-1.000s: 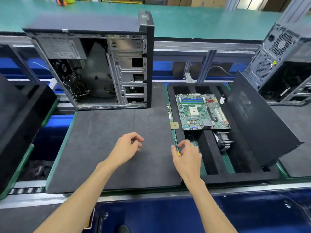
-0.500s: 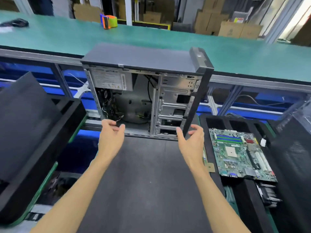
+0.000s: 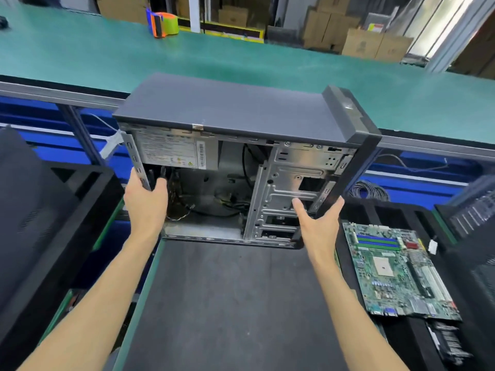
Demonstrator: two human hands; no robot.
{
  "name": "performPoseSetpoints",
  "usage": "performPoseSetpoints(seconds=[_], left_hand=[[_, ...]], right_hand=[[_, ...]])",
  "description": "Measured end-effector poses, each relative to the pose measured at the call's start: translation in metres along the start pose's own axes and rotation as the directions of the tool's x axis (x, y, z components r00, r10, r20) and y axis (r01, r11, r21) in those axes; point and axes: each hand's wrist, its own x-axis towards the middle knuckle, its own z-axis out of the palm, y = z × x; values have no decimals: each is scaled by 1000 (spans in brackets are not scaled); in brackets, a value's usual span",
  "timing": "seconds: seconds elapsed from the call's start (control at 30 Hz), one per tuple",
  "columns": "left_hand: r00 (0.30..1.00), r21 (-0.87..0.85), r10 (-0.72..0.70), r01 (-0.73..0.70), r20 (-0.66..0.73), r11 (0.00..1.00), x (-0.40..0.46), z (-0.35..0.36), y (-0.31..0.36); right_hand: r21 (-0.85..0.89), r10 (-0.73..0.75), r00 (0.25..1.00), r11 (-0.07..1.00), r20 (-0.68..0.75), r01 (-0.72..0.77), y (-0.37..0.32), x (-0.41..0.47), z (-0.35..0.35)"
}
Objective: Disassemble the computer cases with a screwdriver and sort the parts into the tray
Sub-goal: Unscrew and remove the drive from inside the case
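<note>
- Green bench top [image 3: 80, 57] stretches across the far side, cardboard boxes stacked behind it, and an orange-and-green tape dispenser [image 3: 162, 22] sits on it far left.
- Centre stage: an open computer case [image 3: 241, 167] stands upright at the far edge of the dark work mat [image 3: 230, 303], side panel off, its open side facing the person.
- Inside, up at the top left, the power supply [image 3: 171, 152] is in place; the bare metal drive cage [image 3: 289, 199] fills the right half, loose cables low in the middle.
- Left hand [image 3: 146, 200] grips the case's rear edge, thumb curled round the metal flange.
- Right hand [image 3: 320, 223] is clamped on the black front bezel [image 3: 356, 159], thumb inside against the drive cage.
- So the case sits squarely between the two hands, its long axis upright, each hand equally placed on its own end.
- My read: the case looks ready to be tipped or pulled onto the near mat, and both hands share that load.
- Over on the right, the black foam tray [image 3: 348, 277] already holds a motherboard [image 3: 396, 274], with a finned part, probably a heatsink [image 3: 447, 341], just near of it.
</note>
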Motion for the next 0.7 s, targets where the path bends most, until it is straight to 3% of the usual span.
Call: performPoseSetpoints(seconds=[0.37, 0.53, 0.7], left_hand=[[993, -127, -72, 84, 96, 988, 19, 1, -14], [995, -122, -30, 41, 91, 992, 11, -11, -8], [996, -63, 39, -34, 81, 997, -3, -21, -4]], right_hand=[[114, -32, 991, 993, 129, 17, 13, 18, -11], [120, -35, 995, 993, 96, 24, 13, 9, -20], [136, -69, 997, 988, -39, 73, 3, 1, -32]])
